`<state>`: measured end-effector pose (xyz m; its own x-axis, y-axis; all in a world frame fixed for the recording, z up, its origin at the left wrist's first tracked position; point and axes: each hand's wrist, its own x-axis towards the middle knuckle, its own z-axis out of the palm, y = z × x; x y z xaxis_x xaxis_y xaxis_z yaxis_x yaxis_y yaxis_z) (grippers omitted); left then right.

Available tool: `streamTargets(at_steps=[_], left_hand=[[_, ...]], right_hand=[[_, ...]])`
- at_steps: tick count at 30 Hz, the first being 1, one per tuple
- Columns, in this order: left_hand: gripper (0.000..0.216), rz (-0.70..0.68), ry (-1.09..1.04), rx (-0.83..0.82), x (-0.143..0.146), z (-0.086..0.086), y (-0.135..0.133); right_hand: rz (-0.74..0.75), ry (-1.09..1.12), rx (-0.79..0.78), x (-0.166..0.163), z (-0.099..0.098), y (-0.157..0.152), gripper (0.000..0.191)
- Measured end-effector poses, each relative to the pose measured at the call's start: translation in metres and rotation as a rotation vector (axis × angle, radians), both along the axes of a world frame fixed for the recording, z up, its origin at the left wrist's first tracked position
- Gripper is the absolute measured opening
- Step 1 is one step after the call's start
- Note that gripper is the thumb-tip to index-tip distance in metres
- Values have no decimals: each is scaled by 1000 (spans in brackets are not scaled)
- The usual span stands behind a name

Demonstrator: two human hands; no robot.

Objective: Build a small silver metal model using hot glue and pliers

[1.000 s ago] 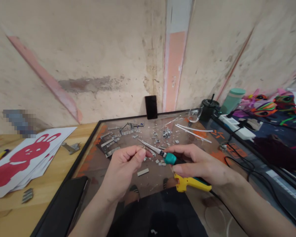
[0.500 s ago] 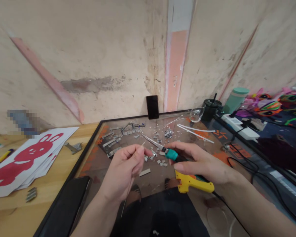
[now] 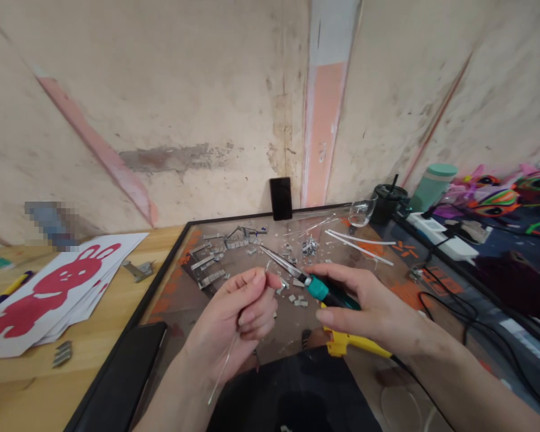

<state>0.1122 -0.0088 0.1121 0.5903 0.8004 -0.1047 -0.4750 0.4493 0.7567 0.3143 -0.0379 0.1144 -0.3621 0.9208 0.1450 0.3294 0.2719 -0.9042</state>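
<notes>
My left hand (image 3: 247, 306) is closed in a pinch on a thin pale wire (image 3: 222, 372). A short end of the wire shows above the fingertips, and its long tail hangs below the palm. My right hand (image 3: 364, 300) is curled around a tool with a teal-and-black handle (image 3: 326, 292). Its long, slim metal tip tapers to a point toward the left, just beyond the left fingertips; its exact kind is unclear. Under the right hand lies a yellow glue gun (image 3: 342, 343), partly hidden. Small grey metal pieces (image 3: 298, 300) are scattered on the glass tabletop (image 3: 292, 327).
White strips (image 3: 360, 247), a clear glass (image 3: 360, 213) and a dark cup (image 3: 389, 203) stand or lie behind. A phone (image 3: 281, 198) leans on the wall; another (image 3: 121, 372) lies left. Rabbit-print papers (image 3: 63, 288) sit beside it. Black cables (image 3: 459, 312) run at right.
My right hand and the tool have shifted slightly right, with the handle turned a little. My left hand has moved a little lower and turned, showing more curled fingers. The view shifts slightly.
</notes>
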Motion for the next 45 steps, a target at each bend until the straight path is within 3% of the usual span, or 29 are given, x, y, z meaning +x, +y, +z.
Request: streamTargets(at_steps=[5, 8, 13, 15, 17, 20, 25, 29, 38, 45], left_hand=[[18, 53, 74, 68, 2, -2, -1], [18, 164, 204, 195, 4, -6, -1], [17, 431, 700, 738, 2, -11, 4], [20, 470, 892, 945, -1, -11, 5], [21, 468, 998, 1036, -2, -11, 6], [21, 439, 938, 893, -2, -11, 4], [21, 248, 383, 386, 4, -10, 2], [21, 133, 188, 223, 5, -7, 3], [17, 275, 243, 302, 8, -7, 0], [18, 371, 554, 572, 0, -14, 4]], right_hand=[[-1, -1, 15, 2, 0, 1, 46], [24, 19, -11, 2, -2, 1, 42], [67, 152, -155, 6, -2, -2, 44], [54, 169, -201, 7, -1, -2, 40], [47, 156, -209, 8, 1, 1, 34], [71, 140, -186, 7, 1, 4, 31], [120, 165, -179, 2, -5, 5, 41], [125, 220, -195, 1, -8, 4, 40], [84, 173, -159, 1, -10, 5, 38], [163, 366, -340, -1, -6, 4, 26]])
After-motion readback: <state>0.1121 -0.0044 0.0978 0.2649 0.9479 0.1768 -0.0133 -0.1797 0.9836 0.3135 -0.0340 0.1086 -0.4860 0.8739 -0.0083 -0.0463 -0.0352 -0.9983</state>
